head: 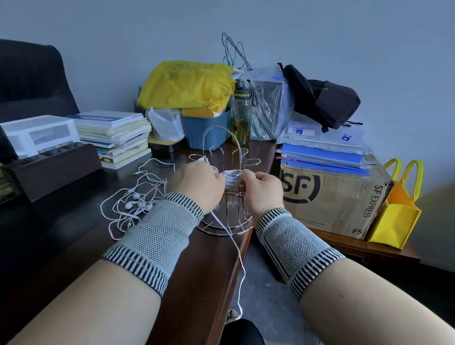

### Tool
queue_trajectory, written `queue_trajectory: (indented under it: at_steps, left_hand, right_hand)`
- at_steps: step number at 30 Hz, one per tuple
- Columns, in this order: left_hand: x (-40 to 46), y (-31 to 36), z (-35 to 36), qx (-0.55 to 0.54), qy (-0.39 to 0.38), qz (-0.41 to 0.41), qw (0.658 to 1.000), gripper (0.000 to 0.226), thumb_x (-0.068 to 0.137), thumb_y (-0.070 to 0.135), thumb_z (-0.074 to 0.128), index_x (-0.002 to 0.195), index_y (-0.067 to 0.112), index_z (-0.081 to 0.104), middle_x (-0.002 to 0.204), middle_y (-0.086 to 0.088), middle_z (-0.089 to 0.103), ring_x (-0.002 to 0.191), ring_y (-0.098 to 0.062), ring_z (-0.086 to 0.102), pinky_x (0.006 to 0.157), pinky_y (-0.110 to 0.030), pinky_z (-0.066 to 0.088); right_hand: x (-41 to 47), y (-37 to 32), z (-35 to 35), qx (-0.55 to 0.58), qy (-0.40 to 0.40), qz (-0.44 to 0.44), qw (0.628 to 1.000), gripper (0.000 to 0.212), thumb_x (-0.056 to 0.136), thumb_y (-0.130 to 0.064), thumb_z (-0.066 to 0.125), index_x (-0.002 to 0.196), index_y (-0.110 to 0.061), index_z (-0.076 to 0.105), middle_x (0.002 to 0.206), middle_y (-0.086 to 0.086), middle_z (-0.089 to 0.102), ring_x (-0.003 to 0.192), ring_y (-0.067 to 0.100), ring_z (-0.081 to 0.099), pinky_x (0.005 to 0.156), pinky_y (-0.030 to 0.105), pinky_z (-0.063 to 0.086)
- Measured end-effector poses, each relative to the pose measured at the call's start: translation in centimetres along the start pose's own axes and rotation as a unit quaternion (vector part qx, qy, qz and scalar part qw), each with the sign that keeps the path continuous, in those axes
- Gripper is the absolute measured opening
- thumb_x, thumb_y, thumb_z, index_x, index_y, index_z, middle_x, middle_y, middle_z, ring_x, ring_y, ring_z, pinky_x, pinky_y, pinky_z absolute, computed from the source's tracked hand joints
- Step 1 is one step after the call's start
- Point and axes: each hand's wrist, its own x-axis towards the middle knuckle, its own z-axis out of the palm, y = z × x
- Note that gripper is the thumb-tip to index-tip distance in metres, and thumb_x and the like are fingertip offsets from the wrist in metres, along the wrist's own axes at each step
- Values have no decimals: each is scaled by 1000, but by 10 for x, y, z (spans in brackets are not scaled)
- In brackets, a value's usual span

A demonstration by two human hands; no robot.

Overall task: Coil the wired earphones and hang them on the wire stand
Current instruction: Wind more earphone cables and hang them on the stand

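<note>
Leftmost, a dark brown box [54, 166] sits on the desk [72, 234] with a white case [39, 134] on top, and beside it a stack of books [116, 135] leans toward the wall. Nearer the edge, a loose tangle of white earphones [135, 202] lies spread on the dark wood, earbuds in the middle of the heap. Just right of that tangle, the left hand [197, 186] is curled closed in front of the wire stand [226, 187], its fingers bent round a coil of white earphone cable [231, 179]; a free length of that cable hangs down past the wrist and off the desk edge. The right hand [262, 191] meets the coil from the other side, thumb and fingertips pinching the wound cable. Both wrists wear grey knit bands. Another small white coil sits on a hook of the stand behind the left hand. Behind stand a blue tub [207, 130], a yellow bag [188, 85] and a bottle [241, 116]. Farther right, a cardboard box [331, 199] rests on a lower table, with a yellow tote [398, 212] beside it.
</note>
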Motion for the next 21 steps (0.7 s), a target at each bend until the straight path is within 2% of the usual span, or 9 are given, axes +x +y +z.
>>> queue_trajectory:
  at_steps: [2,5,8,10,13,16,19,21]
  left_hand:
    - [-5,-5,4,20,-8,14,1000,39,95,28,38,59,14,43,64,-2,49,72,-24,51,62,-30,37]
    - [-12,-14,13,-19,-21,29,999,36,91,27,41,59,11,47,70,-3,66,74,-23,61,63,-32,49]
    - [-21,-24,17,-54,-17,48,997,38,90,26,47,56,9,45,67,-5,61,69,-24,58,65,-35,50]
    - [-26,-29,18,-63,-15,75,995,42,91,26,49,54,11,39,69,-6,56,68,-26,55,67,-36,49]
    - [-33,-34,18,-51,-16,114,992,42,95,27,48,56,15,36,71,-1,49,69,-24,51,65,-33,43]
    - [-37,-35,17,-4,-4,145,989,34,97,27,46,65,17,39,75,5,45,74,-23,50,66,-32,38]
    - [-42,-31,10,27,3,173,985,15,96,20,44,81,23,44,91,6,47,88,-25,56,68,-31,38]
    - [-44,-26,2,37,14,182,983,11,97,18,43,89,25,49,97,4,51,92,-25,57,69,-32,38]
  right_hand:
    - [-1,-3,2,-14,2,1,1000,34,84,-26,56,54,-12,49,56,5,48,55,20,43,56,33,40]
    - [-1,-5,3,-20,4,3,1000,31,82,-29,58,57,-12,54,56,4,53,54,19,47,57,33,43]
    - [-1,-2,0,-3,20,-2,1000,25,79,-30,62,60,-15,56,69,9,69,61,23,60,62,35,49]
    - [-5,0,-2,6,29,-23,999,21,78,-27,64,63,-18,53,76,10,71,71,26,66,68,37,52]
    - [-20,6,-2,-36,10,-127,991,22,81,-18,66,67,-24,49,73,-2,60,67,15,57,72,35,51]
    - [-30,17,-1,-107,-5,-296,949,24,80,-3,63,80,-26,54,90,-3,52,81,6,52,79,23,47]
    - [-30,26,4,-163,10,-376,912,31,75,5,62,94,-18,69,98,-4,45,94,18,51,84,21,39]
    - [-29,28,7,-174,13,-392,903,29,73,3,67,93,-18,72,98,-4,43,95,23,50,84,20,36]
